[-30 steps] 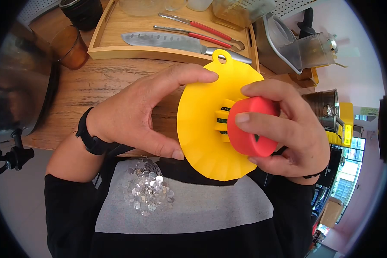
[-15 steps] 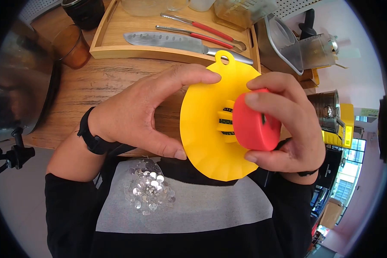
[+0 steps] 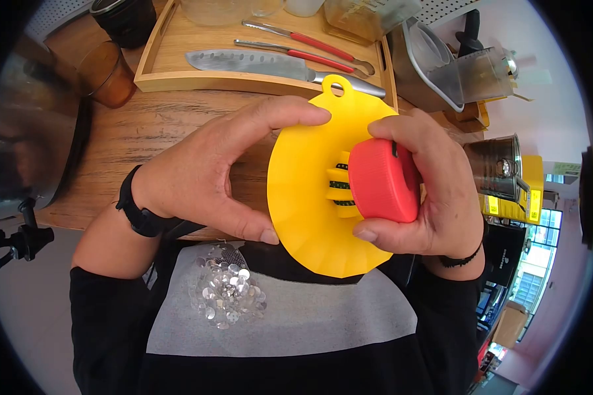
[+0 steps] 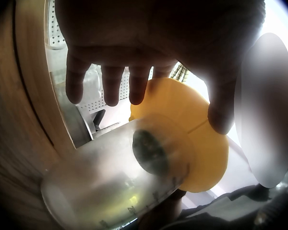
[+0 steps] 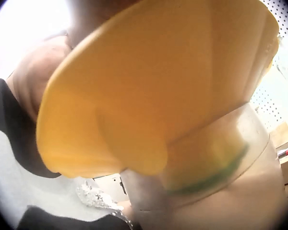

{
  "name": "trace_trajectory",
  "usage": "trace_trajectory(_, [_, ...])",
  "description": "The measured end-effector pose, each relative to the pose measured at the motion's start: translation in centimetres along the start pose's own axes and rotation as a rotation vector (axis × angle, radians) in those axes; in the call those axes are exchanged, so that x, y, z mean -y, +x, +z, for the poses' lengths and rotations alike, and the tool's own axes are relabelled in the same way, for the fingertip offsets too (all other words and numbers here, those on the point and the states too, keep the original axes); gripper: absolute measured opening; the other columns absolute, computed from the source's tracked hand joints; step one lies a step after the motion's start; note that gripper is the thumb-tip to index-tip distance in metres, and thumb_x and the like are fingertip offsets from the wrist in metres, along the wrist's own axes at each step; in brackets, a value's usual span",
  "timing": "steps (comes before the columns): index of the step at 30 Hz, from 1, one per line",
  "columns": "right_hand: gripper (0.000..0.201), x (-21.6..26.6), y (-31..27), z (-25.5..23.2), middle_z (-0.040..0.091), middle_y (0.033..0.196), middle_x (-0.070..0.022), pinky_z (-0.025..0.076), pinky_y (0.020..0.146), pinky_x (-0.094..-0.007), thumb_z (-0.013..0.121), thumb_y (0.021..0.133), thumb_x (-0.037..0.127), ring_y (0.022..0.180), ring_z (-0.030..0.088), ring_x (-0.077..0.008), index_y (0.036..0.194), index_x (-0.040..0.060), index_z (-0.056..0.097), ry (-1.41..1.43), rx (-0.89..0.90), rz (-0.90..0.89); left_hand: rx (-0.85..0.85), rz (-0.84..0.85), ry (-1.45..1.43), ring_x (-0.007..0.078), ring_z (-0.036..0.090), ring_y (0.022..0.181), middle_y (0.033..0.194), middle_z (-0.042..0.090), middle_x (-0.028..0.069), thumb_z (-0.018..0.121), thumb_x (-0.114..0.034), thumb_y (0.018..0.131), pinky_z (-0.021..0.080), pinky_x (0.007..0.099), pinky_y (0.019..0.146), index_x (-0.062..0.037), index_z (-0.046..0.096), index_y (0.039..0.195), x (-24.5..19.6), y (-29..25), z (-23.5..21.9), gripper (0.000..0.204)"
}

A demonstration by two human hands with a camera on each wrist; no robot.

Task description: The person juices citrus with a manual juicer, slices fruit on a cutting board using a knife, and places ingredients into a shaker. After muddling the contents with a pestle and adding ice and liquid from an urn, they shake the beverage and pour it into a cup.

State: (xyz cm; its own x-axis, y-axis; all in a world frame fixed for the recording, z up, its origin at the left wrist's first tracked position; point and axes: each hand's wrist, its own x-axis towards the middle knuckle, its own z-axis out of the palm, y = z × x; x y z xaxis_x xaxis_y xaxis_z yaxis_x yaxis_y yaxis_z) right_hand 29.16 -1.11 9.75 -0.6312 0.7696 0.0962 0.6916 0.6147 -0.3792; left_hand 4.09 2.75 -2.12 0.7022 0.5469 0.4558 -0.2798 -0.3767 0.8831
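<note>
In the head view a yellow funnel-shaped disc [image 3: 296, 210] with a hanging loop faces me, tilted. My left hand [image 3: 194, 172] spans its left side, index fingertip lapping over the upper rim and thumb at the lower rim. My right hand [image 3: 451, 187] grips a ribbed red cap [image 3: 381, 187] over the disc's middle. Between cap and disc, dark green speckled skin of a vegetable [image 3: 340, 185] shows through yellow slots. Beneath the disc, the left wrist view shows a clear container [image 4: 96, 177] with measuring marks. The disc's underside [image 5: 149, 86] fills much of the right wrist view.
A wooden tray [image 3: 197, 81] behind the hands holds a knife [image 3: 257, 64] and red-handled tools [image 3: 323, 46]. A brown glass [image 3: 109, 76] stands at the left. At the right are a metal bin [image 3: 422, 72] and a metal pot [image 3: 497, 168]. Silver sequins [image 3: 230, 293] decorate the apron [image 3: 323, 326].
My right hand has turned about the red cap, its fingers shifting round it, and the cap's side now faces me. My left hand and the yellow disc have barely moved.
</note>
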Motion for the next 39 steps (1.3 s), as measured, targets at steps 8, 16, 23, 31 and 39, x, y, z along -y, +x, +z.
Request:
trace_trajectory(8, [0.054,-0.8,0.0,-1.3,0.053,0.118,-0.0166,0.05,0.082,-0.0355,0.078,0.067,0.019,0.101,0.057,-0.032,0.118,0.0119,0.062,0.059,0.087,-0.314,0.012,-0.015,0.063,0.029,0.042,0.131,0.14,0.042,0.0129,0.091,-0.036,0.058,0.033,0.0392,0.11,-0.0142,0.039,0.143,-0.2,-0.1,-0.1,0.101])
trace_trajectory(16, [0.057,1.2,0.6,-1.1,0.054,0.1,-0.0145,0.05,0.07,-0.0342,0.08,0.069,0.035,0.085,0.058,-0.0296,0.116,0.0097,0.06,-0.107,0.079,-0.141,0.011,-0.024,0.057,0.0292,0.043,0.13,0.141,0.042,0.0127,0.091,-0.038,0.058,0.033,0.0392,0.11,-0.0144,0.039,0.143,-0.5,0.0,-0.3,0.101])
trace_trajectory(23, [0.06,0.0,0.5,-1.0,0.055,0.105,-0.0155,0.05,0.073,-0.0346,0.08,0.069,0.037,0.089,0.059,-0.0294,0.117,0.0082,0.06,0.017,0.04,-0.197,0.011,0.003,0.081,0.0292,0.042,0.131,0.142,0.041,0.013,0.091,-0.038,0.059,0.032,0.0398,0.111,-0.0151,0.039,0.143,-0.3,0.0,-0.3,0.101])
trace_trajectory(31, [0.06,0.5,0.3,-1.5,0.054,0.105,-0.0144,0.049,0.076,-0.0351,0.082,0.065,0.031,0.091,0.058,-0.0284,0.117,0.0103,0.062,-0.033,0.077,-0.247,0.006,-0.014,0.076,0.0293,0.04,0.133,0.141,0.042,0.013,0.09,-0.036,0.06,0.032,0.04,0.112,-0.0146,0.04,0.142,-0.6,-0.1,-0.3,0.099])
trace_trajectory(39, [0.07,0.7,0.3,-1.0,0.054,0.103,-0.0154,0.048,0.076,-0.0344,0.081,0.065,0.045,0.089,0.058,-0.0293,0.117,0.0022,0.06,0.005,0.056,-0.014,0.005,-0.012,0.079,0.0294,0.04,0.132,0.141,0.042,0.013,0.09,-0.038,0.06,0.032,0.0398,0.112,-0.015,0.039,0.143,-0.6,-0.1,-0.3,0.1])
